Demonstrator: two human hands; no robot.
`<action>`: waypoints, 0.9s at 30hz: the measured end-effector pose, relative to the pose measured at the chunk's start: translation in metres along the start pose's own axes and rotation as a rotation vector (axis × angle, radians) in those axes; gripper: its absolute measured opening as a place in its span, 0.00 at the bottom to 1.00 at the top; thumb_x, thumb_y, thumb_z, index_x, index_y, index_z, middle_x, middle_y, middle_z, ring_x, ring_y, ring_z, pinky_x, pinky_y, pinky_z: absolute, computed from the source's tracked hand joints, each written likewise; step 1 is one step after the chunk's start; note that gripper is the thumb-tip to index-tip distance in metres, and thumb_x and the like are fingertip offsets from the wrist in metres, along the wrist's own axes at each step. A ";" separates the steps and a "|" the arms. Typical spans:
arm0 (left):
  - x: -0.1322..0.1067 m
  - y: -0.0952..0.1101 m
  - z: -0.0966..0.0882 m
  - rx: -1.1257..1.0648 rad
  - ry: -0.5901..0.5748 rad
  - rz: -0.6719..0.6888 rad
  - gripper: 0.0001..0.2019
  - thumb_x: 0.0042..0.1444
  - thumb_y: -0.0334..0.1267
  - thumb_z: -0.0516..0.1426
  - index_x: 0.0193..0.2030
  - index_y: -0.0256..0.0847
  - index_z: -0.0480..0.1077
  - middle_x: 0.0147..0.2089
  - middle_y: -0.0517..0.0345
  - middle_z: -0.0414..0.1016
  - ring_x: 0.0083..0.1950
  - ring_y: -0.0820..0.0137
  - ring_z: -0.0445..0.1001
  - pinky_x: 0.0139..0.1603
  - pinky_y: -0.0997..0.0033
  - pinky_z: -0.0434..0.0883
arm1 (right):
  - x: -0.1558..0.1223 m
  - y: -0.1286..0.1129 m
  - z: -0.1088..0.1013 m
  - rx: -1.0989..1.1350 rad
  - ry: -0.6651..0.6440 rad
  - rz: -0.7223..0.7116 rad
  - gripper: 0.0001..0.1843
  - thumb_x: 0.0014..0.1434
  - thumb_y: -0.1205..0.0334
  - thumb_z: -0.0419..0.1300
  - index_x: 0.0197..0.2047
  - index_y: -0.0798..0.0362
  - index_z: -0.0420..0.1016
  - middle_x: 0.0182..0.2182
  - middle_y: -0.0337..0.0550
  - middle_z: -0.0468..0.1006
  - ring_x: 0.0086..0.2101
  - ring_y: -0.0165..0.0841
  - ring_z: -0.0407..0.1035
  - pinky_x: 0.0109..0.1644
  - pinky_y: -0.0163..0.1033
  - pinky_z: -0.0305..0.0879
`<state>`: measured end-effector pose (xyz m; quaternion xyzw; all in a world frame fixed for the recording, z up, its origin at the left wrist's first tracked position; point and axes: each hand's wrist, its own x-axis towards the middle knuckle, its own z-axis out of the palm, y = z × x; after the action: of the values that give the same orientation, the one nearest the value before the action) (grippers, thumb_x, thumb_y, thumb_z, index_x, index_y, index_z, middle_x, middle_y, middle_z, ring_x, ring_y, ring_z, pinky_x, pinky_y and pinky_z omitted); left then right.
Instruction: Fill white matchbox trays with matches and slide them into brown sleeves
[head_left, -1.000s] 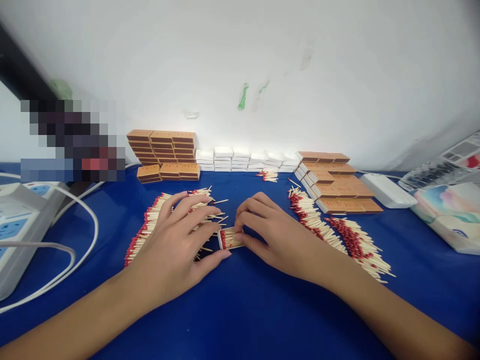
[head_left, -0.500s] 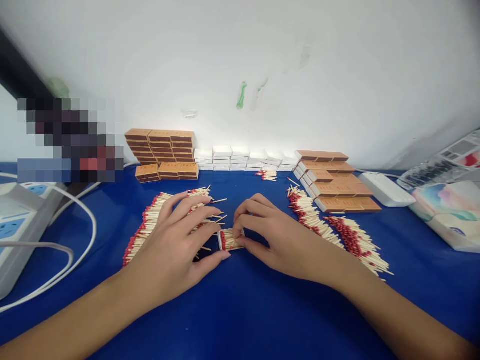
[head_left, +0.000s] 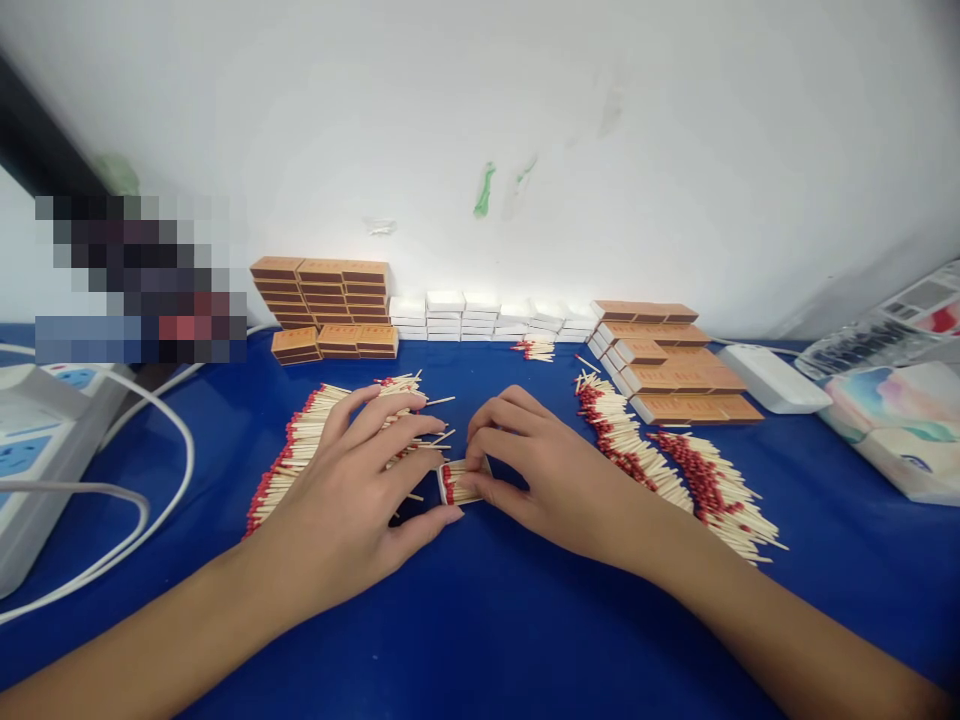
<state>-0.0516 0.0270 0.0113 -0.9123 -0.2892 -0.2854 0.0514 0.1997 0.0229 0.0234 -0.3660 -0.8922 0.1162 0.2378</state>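
A small white matchbox tray (head_left: pixel 442 484) lies on the blue tabletop, filled with red-headed matches (head_left: pixel 459 482). My left hand (head_left: pixel 367 475) curves around the tray's left end, thumb at the near edge and index finger at the far corner, other fingers spread. My right hand (head_left: pixel 529 455) dips its closed thumb and fingertips into the right part of the tray, on the matches; the exact pinch is hidden. Under and beyond my left hand lies a pile of loose matches (head_left: pixel 304 440). Two more piles sit right of my right hand, a nearer match pile (head_left: pixel 626 430) and an outer match pile (head_left: pixel 712 490).
Along the wall stand stacked brown matchboxes (head_left: pixel 322 300), white trays (head_left: pixel 480 315) and more brown matchboxes (head_left: pixel 675 370). A few matches (head_left: pixel 536 348) lie before the trays. At left are a power strip (head_left: pixel 45 450) and white cable (head_left: pixel 187 450); at right, a white adapter (head_left: pixel 772 380) and tissue pack (head_left: pixel 900 430).
My right fingertips have shifted slightly inside the tray, and the matches there lie a little differently. My left hand has barely moved.
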 end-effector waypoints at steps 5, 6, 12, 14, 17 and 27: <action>0.000 0.000 -0.001 0.006 0.012 0.001 0.09 0.70 0.45 0.66 0.49 0.43 0.80 0.58 0.49 0.85 0.68 0.48 0.77 0.75 0.36 0.65 | -0.002 0.006 -0.004 0.019 -0.015 0.005 0.05 0.72 0.69 0.66 0.42 0.51 0.80 0.45 0.49 0.81 0.50 0.43 0.70 0.55 0.51 0.74; 0.000 0.000 -0.001 0.006 0.012 -0.002 0.09 0.70 0.45 0.66 0.50 0.43 0.80 0.59 0.50 0.85 0.68 0.48 0.77 0.75 0.36 0.64 | -0.002 0.006 -0.005 0.023 -0.016 0.005 0.06 0.72 0.70 0.66 0.42 0.50 0.80 0.45 0.48 0.81 0.50 0.43 0.70 0.55 0.50 0.73; -0.001 0.000 -0.001 -0.001 0.009 -0.008 0.09 0.71 0.45 0.66 0.51 0.43 0.80 0.60 0.50 0.85 0.69 0.49 0.76 0.76 0.37 0.63 | -0.001 0.013 -0.010 0.061 0.066 0.031 0.05 0.74 0.66 0.65 0.43 0.49 0.79 0.44 0.47 0.82 0.48 0.42 0.72 0.54 0.49 0.73; -0.001 0.000 -0.001 -0.011 0.007 -0.007 0.09 0.70 0.45 0.66 0.51 0.43 0.80 0.60 0.49 0.85 0.69 0.48 0.76 0.76 0.37 0.63 | -0.002 0.026 -0.012 0.027 0.156 0.079 0.04 0.74 0.63 0.65 0.44 0.49 0.80 0.42 0.46 0.83 0.47 0.42 0.74 0.54 0.50 0.73; -0.001 0.000 -0.001 -0.031 0.007 -0.006 0.10 0.70 0.44 0.67 0.51 0.43 0.80 0.59 0.50 0.85 0.69 0.49 0.76 0.76 0.37 0.62 | -0.004 0.065 -0.018 -0.161 0.296 0.213 0.09 0.73 0.60 0.64 0.53 0.51 0.82 0.43 0.50 0.85 0.47 0.47 0.75 0.55 0.54 0.72; -0.002 -0.001 0.001 -0.035 0.018 -0.001 0.10 0.70 0.45 0.66 0.51 0.42 0.80 0.59 0.49 0.85 0.69 0.49 0.76 0.77 0.37 0.61 | -0.012 0.136 -0.027 -0.521 0.173 0.330 0.14 0.73 0.57 0.60 0.47 0.52 0.87 0.44 0.57 0.84 0.48 0.53 0.70 0.57 0.58 0.68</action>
<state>-0.0533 0.0268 0.0096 -0.9103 -0.2840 -0.2988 0.0378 0.3023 0.1116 -0.0090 -0.5627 -0.7970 -0.1107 0.1892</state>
